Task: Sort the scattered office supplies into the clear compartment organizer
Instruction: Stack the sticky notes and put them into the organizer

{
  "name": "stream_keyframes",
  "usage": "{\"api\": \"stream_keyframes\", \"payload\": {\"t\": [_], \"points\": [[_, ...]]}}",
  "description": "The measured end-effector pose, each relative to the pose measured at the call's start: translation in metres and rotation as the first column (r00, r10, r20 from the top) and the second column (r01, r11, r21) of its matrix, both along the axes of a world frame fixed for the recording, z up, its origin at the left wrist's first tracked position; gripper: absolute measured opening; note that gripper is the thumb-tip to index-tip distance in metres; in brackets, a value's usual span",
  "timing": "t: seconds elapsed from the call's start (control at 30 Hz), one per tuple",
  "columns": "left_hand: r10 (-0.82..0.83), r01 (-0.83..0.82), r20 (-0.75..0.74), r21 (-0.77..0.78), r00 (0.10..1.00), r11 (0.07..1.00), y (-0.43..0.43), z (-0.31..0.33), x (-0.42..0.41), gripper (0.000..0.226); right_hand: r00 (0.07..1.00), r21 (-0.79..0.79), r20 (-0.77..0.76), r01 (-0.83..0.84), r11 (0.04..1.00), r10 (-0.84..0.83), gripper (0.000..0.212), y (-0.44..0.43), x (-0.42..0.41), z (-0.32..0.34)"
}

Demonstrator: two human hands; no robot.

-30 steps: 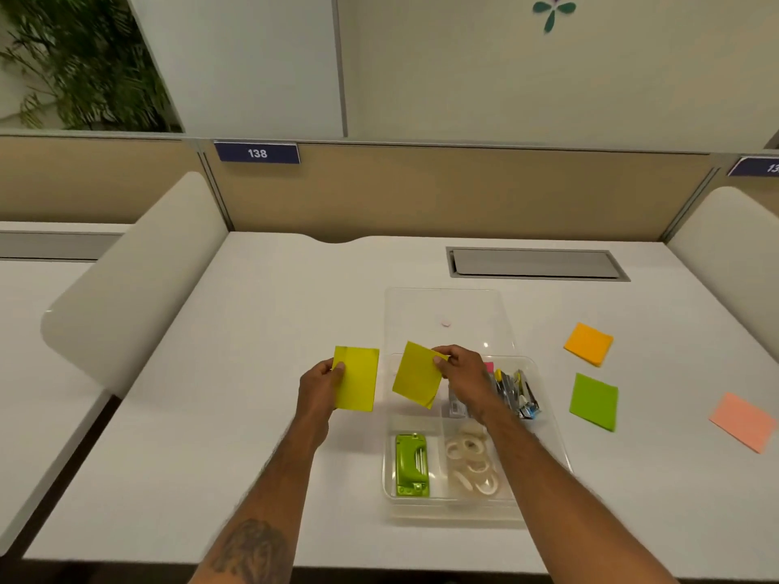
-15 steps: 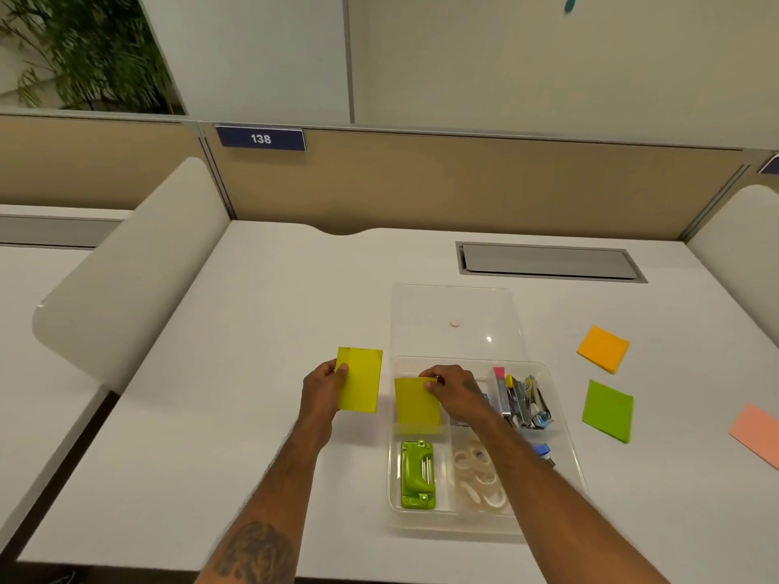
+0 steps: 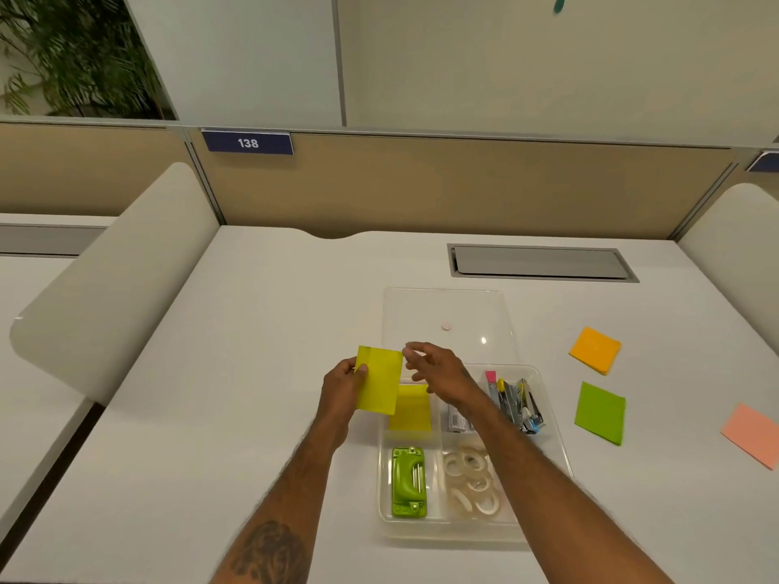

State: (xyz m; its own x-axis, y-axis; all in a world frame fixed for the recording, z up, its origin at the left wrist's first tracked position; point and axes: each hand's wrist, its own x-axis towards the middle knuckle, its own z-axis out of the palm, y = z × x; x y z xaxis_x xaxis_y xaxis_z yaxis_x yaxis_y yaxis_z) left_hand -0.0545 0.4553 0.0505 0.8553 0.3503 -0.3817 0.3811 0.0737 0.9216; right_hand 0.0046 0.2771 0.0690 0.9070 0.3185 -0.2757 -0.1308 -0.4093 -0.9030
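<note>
The clear compartment organizer [image 3: 560,465] lies on the white desk in front of me. My left hand [image 3: 343,383] holds a yellow sticky-note pad [image 3: 379,385] just left of the organizer's far-left compartment. A second yellow pad [image 3: 411,408] lies flat inside that compartment. My right hand [image 3: 438,368] hovers above it, fingers apart and empty, its fingertips close to the held pad's top right corner. A green hole punch [image 3: 408,482] fills the near-left compartment. White tape rolls [image 3: 472,482] fill the near-right one, and clips and staplers [image 3: 516,402] the far-right one.
The organizer's clear lid [image 3: 447,318] lies flat just beyond it. Right of the organizer lie an orange pad [image 3: 595,349], a green pad [image 3: 600,413] and a pink pad [image 3: 754,440]. A grey cable hatch [image 3: 541,263] sits at the back; curved dividers flank the desk.
My right hand laid its yellow pad into the far-left compartment, let go and rose toward the left hand's pad. The left hand brought its pad rightward, closer to the organizer.
</note>
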Motion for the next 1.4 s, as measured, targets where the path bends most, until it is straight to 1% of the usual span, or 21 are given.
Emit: {"api": "stream_keyframes", "payload": {"t": [0.07, 0.13, 0.2, 0.23, 0.27, 0.3, 0.33, 0.4, 0.43, 0.47, 0.5, 0.53, 0.6, 0.7, 0.83, 0.93, 1.03, 1.13, 1.33, 1.4], "points": [[-0.035, 0.035, 0.006, 0.012, 0.999, 0.999, -0.010, 0.001, 0.003, 0.026, 0.999, 0.001, 0.001, -0.036, 0.999, 0.036, 0.037, -0.001, 0.003, 0.001], [-0.096, 0.096, 0.010, 0.053, 0.995, 0.994, -0.017, -0.001, 0.004, 0.025, 0.998, -0.034, 0.046, -0.038, 0.999, 0.040, 0.034, -0.004, 0.004, 0.000], [-0.200, 0.194, 0.018, 0.155, 0.980, 0.969, -0.022, -0.005, 0.003, 0.031, 0.997, -0.055, 0.074, -0.009, 0.998, 0.013, 0.030, -0.010, 0.005, -0.002], [-0.252, 0.240, 0.018, 0.253, 0.967, 0.937, -0.023, -0.008, 0.001, 0.038, 0.996, -0.065, 0.085, 0.005, 0.998, 0.001, 0.028, -0.015, 0.006, -0.003], [-0.298, 0.273, 0.008, 0.381, 0.954, 0.883, -0.022, -0.012, -0.001, 0.048, 0.995, -0.074, 0.095, 0.017, 0.997, -0.010, 0.027, -0.020, 0.007, -0.004], [-0.346, 0.308, -0.019, 0.509, 0.938, 0.804, -0.020, -0.017, -0.004, 0.061, 0.995, -0.077, 0.101, 0.032, 0.997, -0.024, 0.026, -0.024, 0.008, -0.006], [-0.404, 0.357, -0.068, 0.615, 0.912, 0.703, -0.018, -0.022, -0.007, 0.076, 0.994, -0.078, 0.106, 0.047, 0.996, -0.038, 0.024, -0.028, 0.008, -0.008], [-0.524, 0.473, -0.199, 0.750, 0.828, 0.463, -0.014, -0.033, -0.012, 0.105, 0.991, -0.097, 0.121, 0.065, 0.993, -0.053, 0.022, -0.033, 0.009, -0.012], [-0.564, 0.511, -0.261, 0.788, 0.783, 0.344, -0.012, -0.037, -0.013, 0.113, 0.991, -0.111, 0.126, 0.064, 0.992, -0.049, 0.021, -0.034, 0.009, -0.014], [-0.586, 0.531, -0.311, 0.810, 0.748, 0.249, -0.011, -0.042, -0.014, 0.116, 0.991, -0.123, 0.124, 0.058, 0.991, -0.042, 0.021, -0.034, 0.008, -0.016], [-0.594, 0.538, -0.344, 0.823, 0.727, 0.182, -0.011, -0.045, -0.015, 0.118, 0.993, -0.133, 0.117, 0.050, 0.990, -0.034, 0.021, -0.034, 0.008, -0.019], [-0.595, 0.541, -0.368, 0.830, 0.715, 0.137, -0.010, -0.048, -0.015, 0.118, 0.994, -0.143, 0.109, 0.039, 0.989, -0.024, 0.021, -0.033, 0.007, -0.021], [-0.589, 0.549, -0.403, 0.831, 0.700, 0.084, -0.008, -0.051, -0.016, 0.117, 0.993, -0.178, 0.113, 0.007, 0.984, 0.013, 0.021, -0.029, 0.005, -0.026], [-0.578, 0.569, -0.435, 0.820, 0.691, 0.063, -0.004, -0.057, -0.020, 0.117, 0.987, -0.257, 0.138, -0.050, 0.965, 0.088, 0.024, -0.025, 0.003, -0.033], [-0.556, 0.581, -0.452, 0.811, 0.698, 0.070, -0.001, -0.060, -0.022, 0.115, 0.977, -0.356, 0.127, -0.118, 0.927, 0.173, 0.026, -0.022, 0.002, -0.039], [-0.551, 0.583, -0.450, 0.808, 0.703, 0.083, -0.001, -0.058, -0.022, 0.113, 0.966, -0.456, 0.120, -0.152, 0.877, 0.229, 0.032, -0.020, 0.000, -0.041], [-0.547, 0.585, -0.451, 0.806, 0.705, 0.089, -0.002, -0.056, -0.023, 0.111, 0.945, -0.577, 0.141, -0.165, 0.800, 0.296, 0.040, -0.020, -0.002, -0.044], [-0.545, 0.591, -0.457, 0.802, 0.703, 0.091, -0.002, -0.053, -0.023, 0.110, 0.937, -0.620, 0.176, -0.134, 0.773, 0.303, 0.039, -0.020, -0.004, -0.045], [-0.552, 0.574, -0.417, 0.806, 0.722, 0.141, -0.002, -0.044, -0.023, 0.108, 0.923, -0.583, 0.326, 0.026, 0.812, 0.204, 0.035, -0.025, -0.006, -0.039], [-0.555, 0.555, -0.395, 0.818, 0.732, 0.150, -0.003, -0.040, -0.022, 0.107, 0.912, -0.600, 0.369, 0.085, 0.796, 0.181, 0.040, -0.030, -0.008, -0.036]]}}
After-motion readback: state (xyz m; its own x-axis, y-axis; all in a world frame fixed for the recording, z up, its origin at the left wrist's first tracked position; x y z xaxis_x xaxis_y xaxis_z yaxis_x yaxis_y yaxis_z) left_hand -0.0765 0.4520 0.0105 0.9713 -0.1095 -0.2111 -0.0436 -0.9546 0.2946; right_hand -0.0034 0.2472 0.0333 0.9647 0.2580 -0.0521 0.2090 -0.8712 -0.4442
